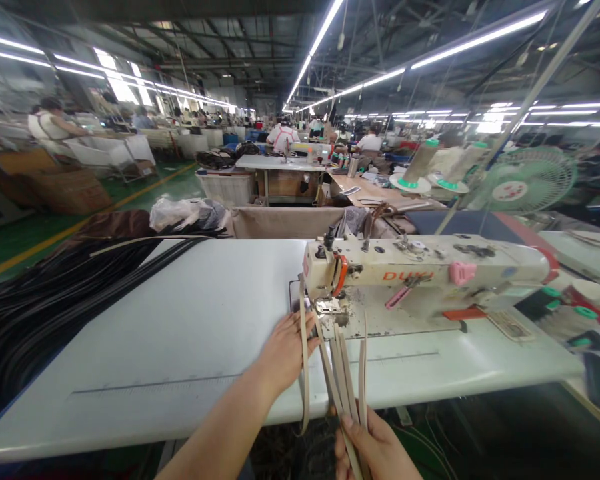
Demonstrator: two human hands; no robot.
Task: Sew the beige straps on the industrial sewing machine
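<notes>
A white sewing machine [420, 273] stands on a pale table [190, 320]. My left hand [290, 347] lies on the table just in front of the needle area, its fingers extended beside and over a narrow beige strip [305, 373] that hangs over the front edge. At the table's front edge, my right hand [365, 443] is closed around several beige strips [344, 373]. Their upper ends fan out towards the machine bed, and one of them reaches up near the presser foot.
Long black strips [35, 313] are heaped over the table's left side. Thread cones [415, 170] and a green fan [525, 180] stand behind the machine at the right. A plastic-wrapped bundle [185, 213] lies behind the table; people sit at workstations farther back.
</notes>
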